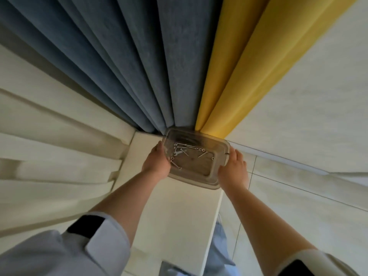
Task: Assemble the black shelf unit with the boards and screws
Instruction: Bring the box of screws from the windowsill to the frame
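Observation:
A clear plastic tray (211, 176) sits at the far end of a white ledge (179, 216). Inside it lie several silver screws (186, 146), nuts and a small wrench (177, 153). My left hand (156, 163) grips the tray's left edge. My right hand (235, 168) grips its right edge, with something thin and metallic at the fingertips. No black boards are in view.
Blue curtains (139, 66) and a yellow curtain (239, 66) hang straight ahead, reaching down behind the tray. A cream padded wall panel (49, 146) is on the left. Pale floor tiles (298, 206) lie to the right of the ledge.

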